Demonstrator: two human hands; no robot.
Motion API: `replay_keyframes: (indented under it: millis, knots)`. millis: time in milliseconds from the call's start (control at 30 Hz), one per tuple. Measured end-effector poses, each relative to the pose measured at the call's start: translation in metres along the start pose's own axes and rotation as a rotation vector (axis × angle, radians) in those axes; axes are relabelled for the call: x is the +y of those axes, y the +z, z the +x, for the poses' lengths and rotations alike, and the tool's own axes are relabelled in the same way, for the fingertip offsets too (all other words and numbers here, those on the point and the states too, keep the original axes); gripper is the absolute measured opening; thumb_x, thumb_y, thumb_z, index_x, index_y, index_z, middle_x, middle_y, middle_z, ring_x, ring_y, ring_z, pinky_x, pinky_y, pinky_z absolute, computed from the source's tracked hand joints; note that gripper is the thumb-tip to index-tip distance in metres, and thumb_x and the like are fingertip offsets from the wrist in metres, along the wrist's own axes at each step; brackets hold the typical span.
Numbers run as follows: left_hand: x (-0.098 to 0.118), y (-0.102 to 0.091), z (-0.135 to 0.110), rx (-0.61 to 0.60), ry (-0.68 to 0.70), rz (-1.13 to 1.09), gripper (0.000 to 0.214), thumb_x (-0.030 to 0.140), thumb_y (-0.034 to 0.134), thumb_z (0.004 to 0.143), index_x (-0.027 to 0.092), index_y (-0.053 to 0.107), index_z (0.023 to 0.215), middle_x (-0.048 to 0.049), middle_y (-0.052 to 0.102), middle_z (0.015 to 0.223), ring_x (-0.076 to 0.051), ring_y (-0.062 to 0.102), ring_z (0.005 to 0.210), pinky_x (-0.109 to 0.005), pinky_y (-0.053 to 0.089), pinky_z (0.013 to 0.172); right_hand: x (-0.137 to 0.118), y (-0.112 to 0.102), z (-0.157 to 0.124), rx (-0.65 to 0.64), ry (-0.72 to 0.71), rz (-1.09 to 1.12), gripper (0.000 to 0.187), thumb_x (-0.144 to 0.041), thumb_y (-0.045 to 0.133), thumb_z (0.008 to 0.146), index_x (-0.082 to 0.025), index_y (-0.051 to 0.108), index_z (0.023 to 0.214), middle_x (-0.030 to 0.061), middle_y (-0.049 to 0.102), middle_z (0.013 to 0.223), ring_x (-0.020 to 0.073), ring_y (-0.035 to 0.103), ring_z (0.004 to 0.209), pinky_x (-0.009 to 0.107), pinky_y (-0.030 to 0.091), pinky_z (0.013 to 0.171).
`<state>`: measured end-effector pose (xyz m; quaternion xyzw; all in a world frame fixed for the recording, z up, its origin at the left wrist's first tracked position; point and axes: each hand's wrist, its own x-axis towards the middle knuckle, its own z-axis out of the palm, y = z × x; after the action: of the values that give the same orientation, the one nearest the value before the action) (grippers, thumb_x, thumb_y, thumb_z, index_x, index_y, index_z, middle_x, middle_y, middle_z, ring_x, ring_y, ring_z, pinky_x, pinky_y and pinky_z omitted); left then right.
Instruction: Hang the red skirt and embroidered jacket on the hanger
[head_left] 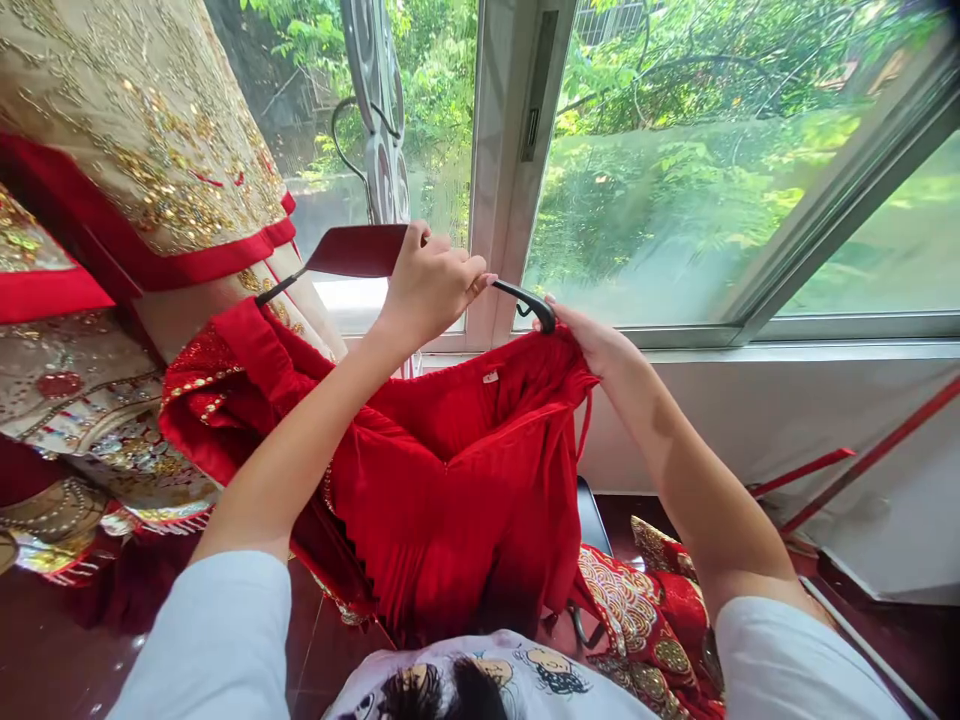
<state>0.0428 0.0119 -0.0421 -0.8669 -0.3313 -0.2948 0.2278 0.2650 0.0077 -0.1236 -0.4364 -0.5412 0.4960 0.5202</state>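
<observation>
A red pleated dress point(457, 490) hangs in front of me on a black clothes hanger point(529, 297), its wire hook point(349, 150) tilted up to the left. My left hand point(431, 275) is wrapped round the middle of the hanger, where a dark red flat piece point(360, 250) juts out to the left. My right hand point(592, 335) grips the dress's top edge at the hanger's right end, with its fingertips partly hidden behind. On the left side, a red strap with gold trim point(247, 350) lies over the other hanger arm.
Embroidered gold and red garments point(187, 130) hang close on the left. Sliding windows point(675, 230) and a sill point(787, 350) stand ahead. Patterned red cloth point(637, 600) lies low on the right, near a red pole point(877, 450) by the wall.
</observation>
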Motion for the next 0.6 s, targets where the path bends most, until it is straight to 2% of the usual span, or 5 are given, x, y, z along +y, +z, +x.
replay_keyframes:
  millis: [133,233,300,500,600]
  knots:
    - [0.004,0.001,0.0,0.01,-0.055,-0.056,0.037,0.034,0.036,0.094,0.017,0.068,0.085,-0.013,0.069,0.084,-0.028,0.056,0.102,-0.054,0.026,0.102,-0.007,-0.022,0.0,-0.034,0.116,0.159,0.029,-0.043,0.073,0.068,-0.019,0.059,0.073,-0.001,0.062,0.061,0.0118,0.06,0.052,0.022,0.052,0.052]
    - [0.005,-0.002,0.0,-0.006,-0.078,-0.068,0.038,0.035,0.036,0.094,0.017,0.067,0.081,-0.0129,0.069,0.084,-0.028,0.057,0.1,-0.054,0.026,0.102,-0.02,-0.037,0.003,0.003,0.072,0.146,0.026,-0.013,0.07,0.059,-0.019,0.059,0.082,-0.0039,0.064,0.063,0.0094,0.057,0.049,0.019,0.046,0.045]
    - [0.006,-0.002,0.002,-0.007,-0.089,-0.056,0.039,0.036,0.037,0.094,0.017,0.068,0.08,-0.0125,0.068,0.083,-0.028,0.057,0.099,-0.054,0.025,0.102,-0.035,-0.04,0.005,0.085,0.018,0.086,0.031,-0.004,0.064,0.058,-0.02,0.057,0.083,-0.0061,0.061,0.057,0.0089,0.053,0.043,0.019,0.041,0.041]
    - [0.008,0.003,0.005,0.006,-0.099,-0.03,0.039,0.036,0.04,0.092,0.018,0.07,0.075,-0.0115,0.066,0.075,-0.029,0.058,0.093,-0.054,0.025,0.102,-0.098,-0.002,-0.005,0.33,-0.331,-0.195,0.029,0.003,0.061,0.064,-0.02,0.055,0.08,-0.0082,0.052,0.048,0.008,0.048,0.045,0.02,0.035,0.046]
    - [0.009,0.002,0.006,0.017,-0.123,-0.084,0.035,0.033,0.042,0.091,0.017,0.069,0.074,-0.0098,0.062,0.069,-0.028,0.057,0.093,-0.053,0.023,0.103,-0.106,0.03,-0.017,0.389,-0.552,-0.353,0.028,0.002,0.061,0.065,-0.02,0.055,0.08,-0.0068,0.051,0.052,0.0086,0.046,0.05,0.023,0.035,0.051]
